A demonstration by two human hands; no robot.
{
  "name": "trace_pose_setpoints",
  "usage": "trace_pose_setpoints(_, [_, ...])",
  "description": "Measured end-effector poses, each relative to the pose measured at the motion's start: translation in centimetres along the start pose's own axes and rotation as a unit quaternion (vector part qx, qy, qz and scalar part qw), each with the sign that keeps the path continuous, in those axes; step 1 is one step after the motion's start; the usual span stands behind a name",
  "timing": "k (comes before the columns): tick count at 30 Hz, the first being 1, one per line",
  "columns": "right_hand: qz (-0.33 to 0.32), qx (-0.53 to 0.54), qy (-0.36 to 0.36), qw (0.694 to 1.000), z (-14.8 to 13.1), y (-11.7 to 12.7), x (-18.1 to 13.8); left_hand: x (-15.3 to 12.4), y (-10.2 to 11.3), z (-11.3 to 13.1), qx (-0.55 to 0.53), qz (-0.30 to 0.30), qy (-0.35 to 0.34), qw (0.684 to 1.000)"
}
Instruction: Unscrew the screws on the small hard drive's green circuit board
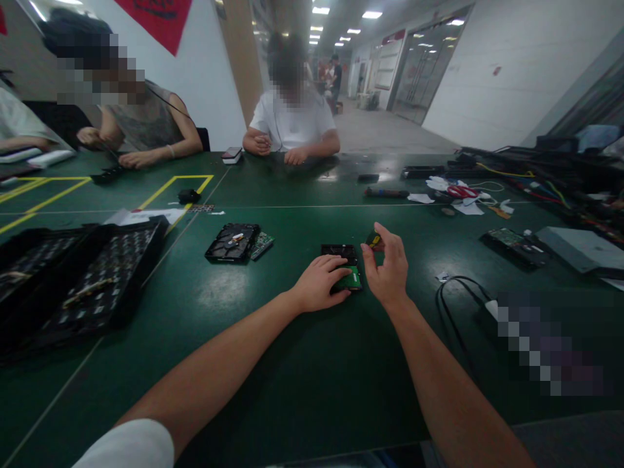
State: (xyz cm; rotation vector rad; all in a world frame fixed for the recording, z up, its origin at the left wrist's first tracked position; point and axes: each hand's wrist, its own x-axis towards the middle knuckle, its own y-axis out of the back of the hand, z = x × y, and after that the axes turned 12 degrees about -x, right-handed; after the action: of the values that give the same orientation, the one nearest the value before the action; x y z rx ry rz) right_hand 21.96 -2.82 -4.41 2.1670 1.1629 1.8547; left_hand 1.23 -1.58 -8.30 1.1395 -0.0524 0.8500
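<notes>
My left hand (319,283) lies over a hard drive (354,281) with a green circuit board facing up. Its fingers and thumb span the drive and hold it against the table. A black frame-like part (336,249) sits just beyond those fingers; whether it joins the drive I cannot tell. To the right, my right hand (387,266) pinches a small black-and-yellow screwdriver (374,240) between thumb and fingers, slightly above and beside the drive. The screwdriver's tip cannot be made out.
Left of my hands lie another hard drive (233,243) and a loose circuit board (262,246). Black trays (117,279) stand far left. On the right are a drive (511,247), a grey metal box (580,250), a black cable (451,283) and tangled wires (550,188). People sit across the table.
</notes>
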Motion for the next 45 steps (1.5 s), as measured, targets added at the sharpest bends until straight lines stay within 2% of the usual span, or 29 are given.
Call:
trace_pose_setpoints(7, [0.021, -0.023, -0.029, 0.999, 0.03, 0.09, 0.09, 0.00, 0.03, -0.01, -0.008, -0.001, 0.004, 1.000])
trace_pose_setpoints(17, [-0.046, 0.061, -0.040, 0.996, -0.14, -0.48, -0.53, -0.02, -0.22, -0.15, -0.001, 0.001, 0.004, 1.000])
trace_pose_setpoints(23, [0.019, -0.005, -0.009, 1.000, -0.12, -0.16, -0.12, 0.03, -0.04, -0.09, -0.014, -0.002, 0.003, 1.000])
trace_pose_setpoints(30, [-0.013, 0.011, -0.009, 1.000, -0.18, -0.41, -0.37, -0.02, -0.13, -0.08, -0.003, 0.002, 0.003, 1.000])
trace_pose_setpoints(36, [0.019, -0.012, -0.018, 1.000, -0.04, -0.11, -0.09, 0.00, 0.02, -0.03, -0.006, -0.004, 0.003, 1.000])
trace_pose_setpoints(45, [-0.037, 0.045, -0.022, 0.998, 0.24, -0.42, -0.57, -0.06, -0.17, -0.15, 0.006, -0.002, 0.003, 1.000])
